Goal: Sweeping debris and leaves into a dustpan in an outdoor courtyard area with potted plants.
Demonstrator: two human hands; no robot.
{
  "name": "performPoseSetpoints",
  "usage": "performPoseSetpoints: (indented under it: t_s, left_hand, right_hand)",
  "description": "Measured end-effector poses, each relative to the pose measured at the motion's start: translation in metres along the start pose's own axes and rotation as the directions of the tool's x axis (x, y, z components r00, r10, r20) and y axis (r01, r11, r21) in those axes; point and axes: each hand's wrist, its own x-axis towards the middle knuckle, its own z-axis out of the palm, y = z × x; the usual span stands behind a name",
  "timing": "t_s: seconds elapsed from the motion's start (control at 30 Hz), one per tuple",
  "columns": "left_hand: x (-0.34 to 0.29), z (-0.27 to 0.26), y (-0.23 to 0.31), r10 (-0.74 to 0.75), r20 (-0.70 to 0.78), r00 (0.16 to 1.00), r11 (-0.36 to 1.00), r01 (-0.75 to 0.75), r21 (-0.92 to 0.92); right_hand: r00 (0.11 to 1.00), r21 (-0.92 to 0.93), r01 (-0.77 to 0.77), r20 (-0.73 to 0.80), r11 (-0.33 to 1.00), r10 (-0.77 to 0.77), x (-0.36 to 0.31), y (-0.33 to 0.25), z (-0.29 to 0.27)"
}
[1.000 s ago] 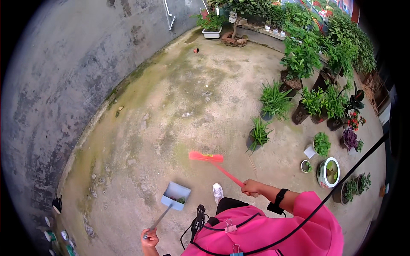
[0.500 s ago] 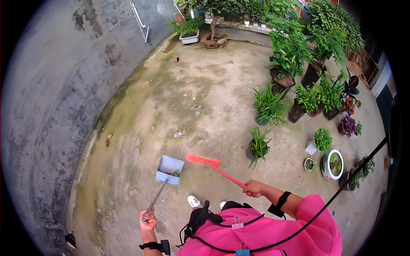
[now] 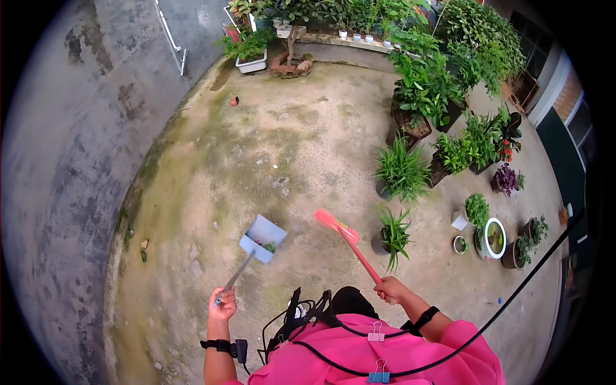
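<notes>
In my left hand (image 3: pixel 222 304), fingers wrapped round its grey handle, is a light blue dustpan (image 3: pixel 262 239) with some green and dark plant debris inside. My right hand (image 3: pixel 390 290) is closed round the red handle of a broom (image 3: pixel 338 226), whose red head with yellowish bristles is held tilted, to the right of the dustpan and apart from it. Both tools are out in front of me over the concrete floor (image 3: pixel 308 147). Whether either one touches the floor I cannot tell.
A grey wall (image 3: pixel 77 192) runs along the left. Potted plants stand on the right, the nearest a spiky-leaved one (image 3: pixel 394 239) close to the broom. Beyond are a white round planter (image 3: pixel 493 239), a brick-ringed tree (image 3: pixel 292 64) and a small reddish object (image 3: pixel 235 101) on the floor.
The broom has swung to the right and away from the dustpan, its head now slanting. The dustpan has moved slightly forward and turned. My view has shifted to the right.
</notes>
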Motion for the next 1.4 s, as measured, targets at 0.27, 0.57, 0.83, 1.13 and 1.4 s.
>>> performPoseSetpoints:
  t_s: [0.27, 0.57, 0.83, 1.13, 1.4]
  left_hand:
    - [0.104, 0.065, 0.061, -0.090, 0.004, 0.996, 0.995, 0.090, 0.044]
    - [0.235, 0.167, 0.098, -0.125, -0.002, 0.992, 0.989, 0.125, 0.077]
    - [0.345, 0.257, 0.139, -0.163, 0.004, 0.987, 0.980, 0.161, 0.118]
    - [0.532, 0.342, 0.212, -0.180, -0.126, 0.976, 0.966, 0.199, 0.162]
    - [0.657, 0.433, 0.245, -0.217, -0.197, 0.956, 0.949, 0.254, 0.186]
  right_hand:
    - [0.997, 0.208, -0.034, -0.055, 0.978, 0.046, 0.032, -0.057, -0.013]
    - [1.000, 0.249, -0.022, 0.018, 0.968, 0.018, 0.148, -0.162, -0.069]
    - [0.996, 0.302, 0.048, 0.058, 0.952, -0.069, 0.209, -0.284, -0.109]
    - [0.998, 0.347, 0.066, -0.043, 0.935, -0.055, 0.283, -0.412, -0.163]
    - [0.984, 0.346, 0.113, -0.169, 0.931, -0.057, 0.352, -0.496, -0.214]
